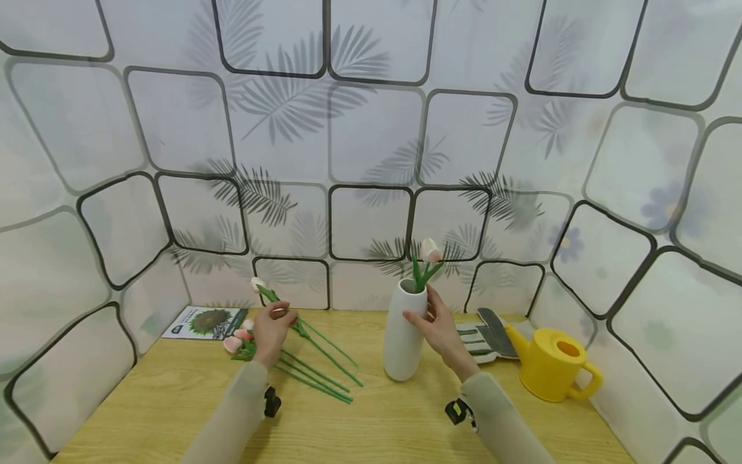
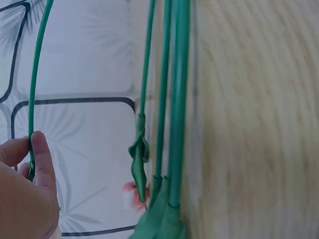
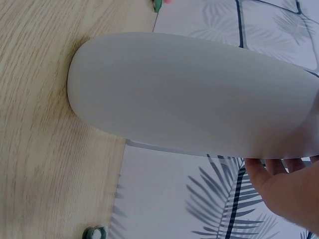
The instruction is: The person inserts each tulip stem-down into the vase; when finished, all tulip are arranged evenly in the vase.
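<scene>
In the head view a white vase [image 1: 404,341] stands upright on the table, with a pale pink-white artificial tulip [image 1: 430,250] in its mouth. My right hand [image 1: 437,327] grips the vase's upper right side, thumb in front; its fingertips [image 3: 259,167] lie along the wall in the right wrist view. To the left, my left hand [image 1: 274,332] pinches the green stem [image 2: 34,94] of a white tulip [image 1: 257,284] between thumb and fingers. Beneath and beside that hand lie several pink tulips [image 1: 233,345], their green stems [image 1: 321,380] pointing toward the vase.
A seed packet with a sunflower picture [image 1: 209,321] lies at the back left. Right of the vase are striped gloves [image 1: 476,341], a dark trowel-like tool [image 1: 497,334] and a yellow watering can [image 1: 547,367]. A patterned curtain-like backdrop [image 1: 371,142] encloses the wooden table [image 1: 348,432].
</scene>
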The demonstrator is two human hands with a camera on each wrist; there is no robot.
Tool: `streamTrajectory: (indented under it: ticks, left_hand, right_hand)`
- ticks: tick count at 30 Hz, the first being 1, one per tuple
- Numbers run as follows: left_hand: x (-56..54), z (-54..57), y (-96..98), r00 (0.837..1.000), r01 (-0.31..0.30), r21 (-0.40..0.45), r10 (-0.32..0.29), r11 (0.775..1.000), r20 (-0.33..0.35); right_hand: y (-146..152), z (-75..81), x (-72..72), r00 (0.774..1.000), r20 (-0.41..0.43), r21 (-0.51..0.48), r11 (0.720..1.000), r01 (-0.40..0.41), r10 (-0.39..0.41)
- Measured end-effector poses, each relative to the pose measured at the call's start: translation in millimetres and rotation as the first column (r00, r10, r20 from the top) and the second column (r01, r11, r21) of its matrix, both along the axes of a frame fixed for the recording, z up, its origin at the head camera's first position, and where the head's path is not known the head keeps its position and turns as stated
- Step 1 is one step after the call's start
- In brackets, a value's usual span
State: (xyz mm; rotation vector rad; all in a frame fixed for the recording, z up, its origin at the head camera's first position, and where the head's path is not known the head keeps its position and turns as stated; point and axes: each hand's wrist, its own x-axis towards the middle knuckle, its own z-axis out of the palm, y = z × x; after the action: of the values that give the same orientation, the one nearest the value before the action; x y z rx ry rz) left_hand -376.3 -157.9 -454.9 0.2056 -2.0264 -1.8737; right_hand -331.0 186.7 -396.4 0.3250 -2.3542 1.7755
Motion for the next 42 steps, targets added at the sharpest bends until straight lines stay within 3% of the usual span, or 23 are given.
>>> streamTrajectory:
  ticks: [6,20,26,30,42]
  left_hand:
    - [0.7,10.2,8.8,0.997,0.003,0.078,0.003,0.997,-0.078]
    - [2.8,29.8,21.6,0.987,0.005,0.118,0.015,0.993,-0.163]
    - [3.7,32.8,22.0,0.984,-0.004,0.134,0.027,0.991,-0.176]
    - [3.3,33.4,22.4,0.982,-0.024,0.123,0.046,0.992,-0.183]
    - [4.2,42.7,19.6,0.982,-0.007,0.103,0.026,0.995,-0.189]
  right_hand:
    - [0,-3.2,-0.6,1.0,-0.012,0.0,1.0,0.013,-0.013]
    - [-3,5.9,6.1,1.0,0.028,-0.002,1.0,0.007,-0.006]
    - [-9,26.4,26.9,0.999,0.039,0.015,1.0,0.001,-0.002]
    - [-11,30.8,32.0,0.999,0.046,0.014,1.0,0.008,-0.008]
    - [-8,29.0,29.5,0.999,0.026,-0.001,0.999,-0.04,0.04]
